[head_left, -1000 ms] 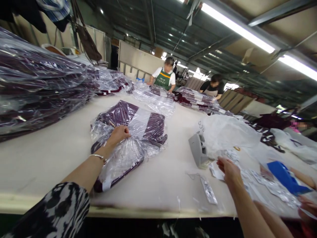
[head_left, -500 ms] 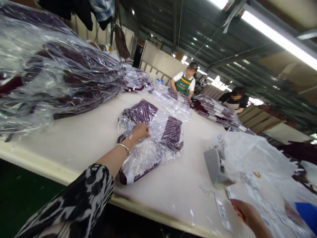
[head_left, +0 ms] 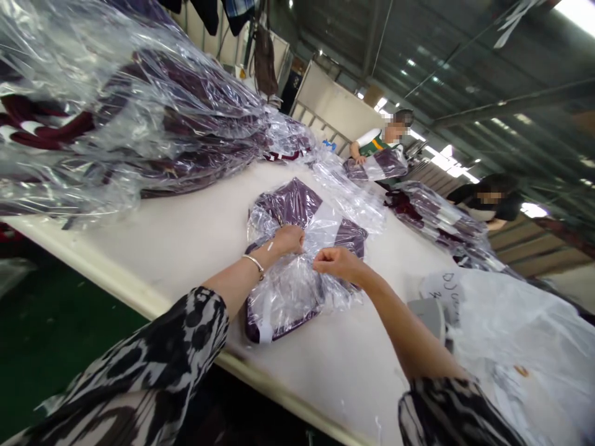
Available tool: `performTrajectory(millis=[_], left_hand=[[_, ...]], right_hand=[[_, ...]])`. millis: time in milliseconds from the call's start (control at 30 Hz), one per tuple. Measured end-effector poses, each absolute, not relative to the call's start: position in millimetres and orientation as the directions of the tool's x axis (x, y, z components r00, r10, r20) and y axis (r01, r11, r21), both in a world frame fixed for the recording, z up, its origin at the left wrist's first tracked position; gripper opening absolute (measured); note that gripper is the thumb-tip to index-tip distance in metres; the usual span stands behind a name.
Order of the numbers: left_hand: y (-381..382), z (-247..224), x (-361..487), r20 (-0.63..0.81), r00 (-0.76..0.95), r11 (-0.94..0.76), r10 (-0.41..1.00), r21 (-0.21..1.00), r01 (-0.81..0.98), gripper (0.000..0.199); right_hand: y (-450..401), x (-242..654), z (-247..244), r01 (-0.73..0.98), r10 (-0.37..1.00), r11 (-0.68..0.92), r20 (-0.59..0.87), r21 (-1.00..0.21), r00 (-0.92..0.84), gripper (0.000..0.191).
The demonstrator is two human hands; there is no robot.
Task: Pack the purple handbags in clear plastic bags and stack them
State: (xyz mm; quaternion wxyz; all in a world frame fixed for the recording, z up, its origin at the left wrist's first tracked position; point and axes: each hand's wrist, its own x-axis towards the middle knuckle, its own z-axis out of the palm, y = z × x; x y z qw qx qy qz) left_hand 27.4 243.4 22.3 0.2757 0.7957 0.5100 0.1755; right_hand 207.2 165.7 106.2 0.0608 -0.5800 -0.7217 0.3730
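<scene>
A folded dark maroon garment with a pale band [head_left: 301,201] lies on the table inside a clear plastic bag [head_left: 292,279]. My left hand [head_left: 289,240], a bangle at its wrist, is closed on the gathered plastic near the middle of the bundle. Just to its right, my right hand [head_left: 341,263] is over the bag with thumb and fingers pinched together. Whatever sits in that pinch is too small to make out. The bag's lower part is crumpled toward me, and a maroon edge shows through it.
A large heap of bagged maroon garments [head_left: 186,124] fills the table's left. A grey dispenser-like object [head_left: 430,319] and a white plastic sheet [head_left: 520,316] are at the right. Across the table, a co-worker in a green apron [head_left: 372,145] handles a bagged garment; another person [head_left: 488,198] is farther right.
My right hand has come from the lower right, beside the small strips, to the bag. My left hand keeps its hold. The co-worker in green now has a bagged garment raised.
</scene>
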Motion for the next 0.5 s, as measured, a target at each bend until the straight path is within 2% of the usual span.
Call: performTrajectory(millis=[133, 233, 400, 500], left_hand=[[249.3, 20.9, 23.9, -0.001, 0.447, -0.353, 0.894, 0.612, 0.708, 0.016], [254.3, 20.8, 20.2, -0.019, 0.5, -0.382, 0.866, 0.621, 0.685, 0.017], [258.5, 17.6, 16.3, -0.03, 0.517, -0.368, 0.855, 0.668, 0.647, 0.016], [260.7, 14.7, 13.0, -0.008, 0.513, -0.349, 0.858, 0.725, 0.594, 0.015]], right_hand=[[228.6, 182.3, 72.0, 0.93, 0.861, 0.246, -0.38, -0.272, -0.338, 0.017], [253.3, 175.6, 63.0, 0.928, 0.836, 0.353, -0.406, -0.116, -0.369, 0.012], [258.8, 155.9, 64.2, 0.871, 0.851, 0.448, -0.395, 0.199, -0.347, 0.026], [256.4, 154.5, 59.7, 0.821, 0.848, 0.504, -0.337, 0.269, -0.41, 0.033]])
